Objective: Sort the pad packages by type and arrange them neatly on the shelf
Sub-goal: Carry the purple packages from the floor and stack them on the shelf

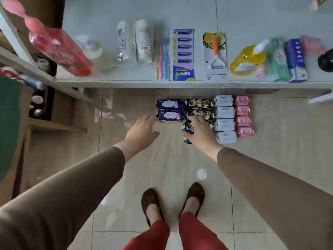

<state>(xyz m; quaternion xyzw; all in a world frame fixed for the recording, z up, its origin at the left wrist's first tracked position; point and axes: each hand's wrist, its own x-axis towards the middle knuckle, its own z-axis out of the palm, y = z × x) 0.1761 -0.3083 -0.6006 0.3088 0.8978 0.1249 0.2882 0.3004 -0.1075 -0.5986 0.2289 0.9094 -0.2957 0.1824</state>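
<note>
Pad packages lie in columns on a clear lower shelf (pixel 126 109). Two purple packs (pixel 170 110) form the left column, then black packs (pixel 198 107), several pale blue packs (pixel 224 118) and several pink packs (pixel 243 116) at the right. My right hand (pixel 200 132) rests on the nearer black packs (pixel 187 127), fingers spread over them and hiding most of them. Just left of the purple packs hovers my left hand (pixel 142 130), fingers apart, holding nothing.
The white upper shelf (pixel 126 83) carries a red bottle (pixel 57 46), toothbrushes (pixel 161 58), a razor card (pixel 183 55), a peeler card (pixel 215 56), a yellow bottle (pixel 246 58) and tissue packs (pixel 288 60). A wooden rack (pixel 54 123) stands left. My feet (pixel 173 202) are on tiled floor below.
</note>
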